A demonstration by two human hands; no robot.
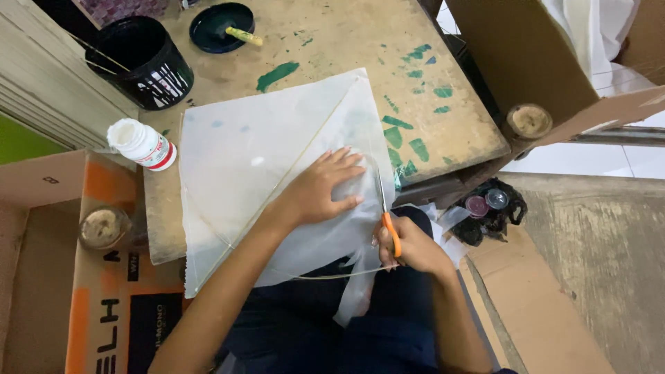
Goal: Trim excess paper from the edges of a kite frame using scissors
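A translucent white paper kite (pixel 249 149) with thin stick spars lies on a paint-stained wooden board (pixel 443 131). My left hand (pixel 322 187) presses flat on the kite's right part, fingers spread. My right hand (pixel 409 246) grips orange-handled scissors (pixel 386 215), whose blades point up along the kite's right edge. A strip of paper hangs down over my lap below the scissors.
A white glue bottle (pixel 142 144) lies at the board's left edge. A black bucket (pixel 147 61) and a dark lid with a yellow-handled tool (pixel 223 28) stand at the back. Cardboard boxes flank both sides. A black bag with small round containers (pixel 488 208) lies on the floor.
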